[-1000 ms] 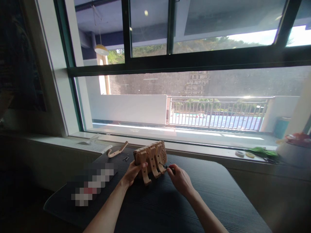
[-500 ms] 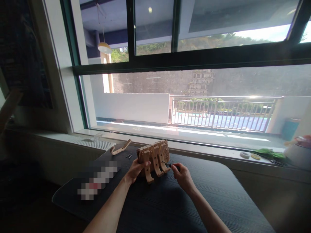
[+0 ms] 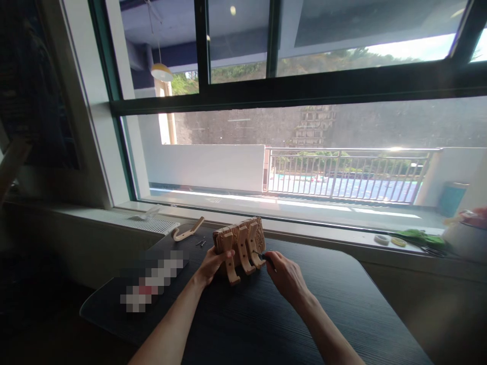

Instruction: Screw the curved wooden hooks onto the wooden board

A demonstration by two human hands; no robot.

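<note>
My left hand [image 3: 211, 263] grips the left end of a brown corrugated-looking block [image 3: 235, 232], its thumb over the leftmost hook. Three curved wooden hooks stand in a row on the block's near face: a left hook [image 3: 230, 263], a middle hook [image 3: 243, 251] and a right hook [image 3: 253, 243]. In my right hand [image 3: 286, 271] is a screwdriver [image 3: 266, 256] with a dark handle, its tip against the lower part of the right hook. The fingers are closed round the handle. Any screw at the tip is too small to make out.
A loose wooden hook [image 3: 188, 231] and several small screws [image 3: 201, 243] lie on the dark table [image 3: 327, 294], behind and left of the block. A blurred-out item [image 3: 152, 284] lies at the left. Tape rolls [image 3: 382, 240] and green leaves [image 3: 418, 238] sit on the windowsill.
My right hand has turned on the screwdriver handle, with the back of the hand now rolled more upward. The left hand and block stay put; the view has shifted slightly.
</note>
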